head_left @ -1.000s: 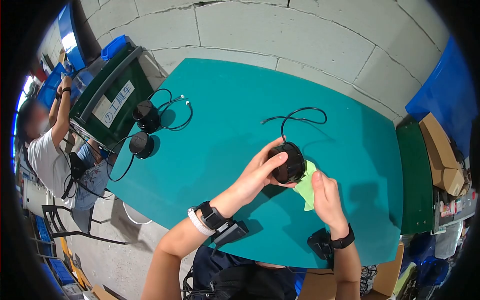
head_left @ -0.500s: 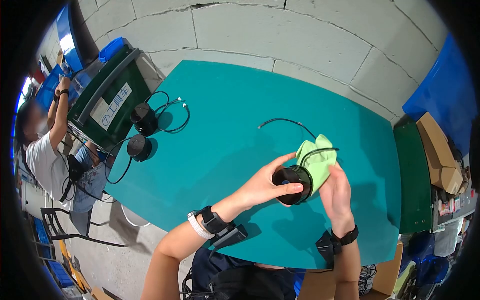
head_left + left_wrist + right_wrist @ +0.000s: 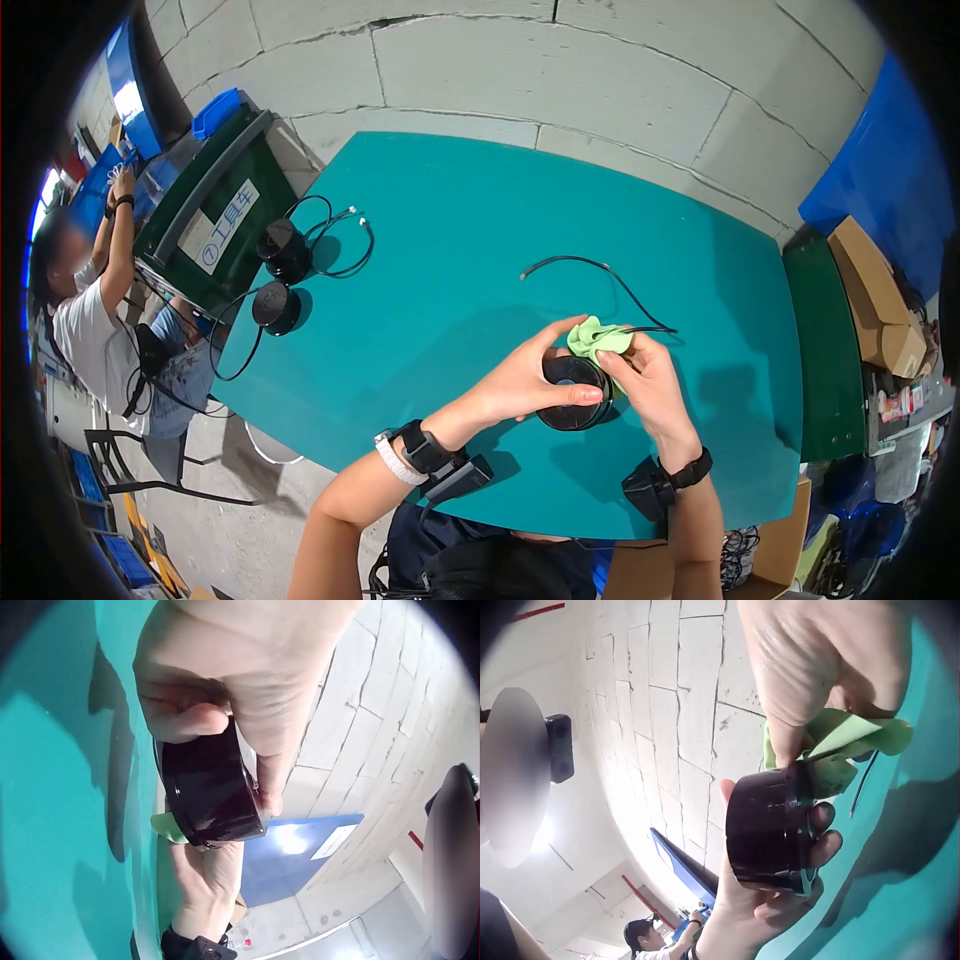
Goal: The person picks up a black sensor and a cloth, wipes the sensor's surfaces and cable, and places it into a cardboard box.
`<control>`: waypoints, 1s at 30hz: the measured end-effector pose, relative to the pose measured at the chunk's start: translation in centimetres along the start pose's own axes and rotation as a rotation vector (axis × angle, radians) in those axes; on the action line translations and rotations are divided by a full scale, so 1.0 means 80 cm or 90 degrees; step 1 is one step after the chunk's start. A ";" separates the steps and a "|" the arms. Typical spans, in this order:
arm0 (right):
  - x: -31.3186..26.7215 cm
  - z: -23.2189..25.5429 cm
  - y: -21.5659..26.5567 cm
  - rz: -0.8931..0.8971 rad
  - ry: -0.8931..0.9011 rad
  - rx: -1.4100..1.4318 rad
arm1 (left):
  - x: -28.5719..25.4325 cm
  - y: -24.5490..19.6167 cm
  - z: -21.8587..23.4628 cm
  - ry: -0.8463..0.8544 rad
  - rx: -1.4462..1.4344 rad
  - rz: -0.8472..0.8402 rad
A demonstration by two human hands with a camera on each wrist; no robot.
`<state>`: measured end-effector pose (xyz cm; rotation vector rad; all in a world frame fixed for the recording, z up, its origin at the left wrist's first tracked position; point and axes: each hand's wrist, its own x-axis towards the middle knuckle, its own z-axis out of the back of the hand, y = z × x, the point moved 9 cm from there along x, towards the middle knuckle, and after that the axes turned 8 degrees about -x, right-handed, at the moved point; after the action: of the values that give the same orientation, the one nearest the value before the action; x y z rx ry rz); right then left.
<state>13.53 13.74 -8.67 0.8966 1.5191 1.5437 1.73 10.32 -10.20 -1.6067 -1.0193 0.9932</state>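
My left hand (image 3: 515, 380) grips a glossy black cylindrical device (image 3: 570, 395), thumb across its top. In the right wrist view the fingers of that hand curl round the device's lower side. My right hand (image 3: 655, 385) pinches a bunched light-green cloth (image 3: 597, 338) at the device's far right edge. In the right wrist view the cloth (image 3: 840, 742) is pressed to one end of the device, a fingertip right at the rim. A black cable (image 3: 625, 285) runs from the cloth over the table, its free end pointing left.
Two similar black devices (image 3: 284, 250) with cables lie at the left of the green table (image 3: 450, 220). A dark green tool cart (image 3: 215, 215) is at the left, with a seated person (image 3: 95, 320) beyond it. Cardboard boxes (image 3: 870, 300) stand at the right; a block wall (image 3: 560, 70) is behind.
My left hand has drawn the device toward me and turned it. The cloth has gone from the device's right side to its far edge and bunched up; the cable has swung right.
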 end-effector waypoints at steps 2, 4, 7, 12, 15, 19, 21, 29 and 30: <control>0.002 0.011 -0.002 0.014 -0.039 0.016 | 0.001 0.002 0.000 0.007 -0.012 0.000; 0.001 0.035 0.011 0.048 -0.126 0.066 | 0.003 0.008 -0.001 0.013 -0.026 0.000; 0.000 0.074 0.035 0.070 -0.199 0.145 | 0.004 -0.002 -0.004 0.015 -0.039 -0.103; -0.002 0.000 0.010 0.065 -0.026 -0.002 | 0.004 0.002 -0.006 0.020 -0.063 -0.075; 0.003 0.003 0.003 0.019 -0.014 0.025 | 0.004 -0.005 -0.004 0.010 -0.077 -0.120; 0.003 0.062 0.015 0.089 -0.183 0.121 | -0.002 -0.001 -0.009 0.055 -0.074 -0.037; 0.000 0.089 0.033 0.116 -0.222 0.179 | -0.002 0.005 -0.012 0.095 -0.154 -0.023; -0.031 0.157 0.065 0.244 -0.418 -0.506 | -0.013 -0.028 0.030 0.004 -0.363 -0.188; -0.030 0.187 0.047 0.225 -0.408 -0.299 | -0.014 -0.031 0.038 -0.020 -0.458 -0.191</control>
<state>27.76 18.40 -4.25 1.2542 0.5357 1.5466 -1.86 10.64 -8.33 -1.9159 -1.7087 0.4595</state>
